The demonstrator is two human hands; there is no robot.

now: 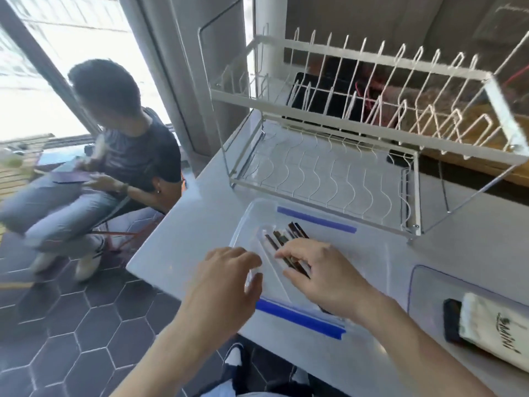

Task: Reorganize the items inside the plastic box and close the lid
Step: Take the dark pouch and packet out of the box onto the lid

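Seen from a head camera looking down at a pale grey table (183,239). Nearest, two bare forearms reach forward over the table's edge into a clear plastic box (372,253) with blue strips along its near and far rims. The left hand (226,279) hovers at the box's left side, fingers loosely curled and spread; whether it touches the box or holds anything cannot be told. The right hand (320,270) is inside the box, fingertips pressed down on a bundle of thin dark sticks (286,239) that lie slanted across the bottom; the fingers look bent around them, though a firm grip is not certain.

The box is open. Its lid (423,287) appears to be the clear, blue-edged sheet lying flat just to the right, with a white pouch (498,333) and a dark phone (452,319) resting on it.

So the sorting seems under way, not finished: the sticks are being gathered, the lid must be cleared, then fitted.

Beyond the box stands an empty white wire dish rack (357,110). Far left, another person (114,156) sits on a chair.
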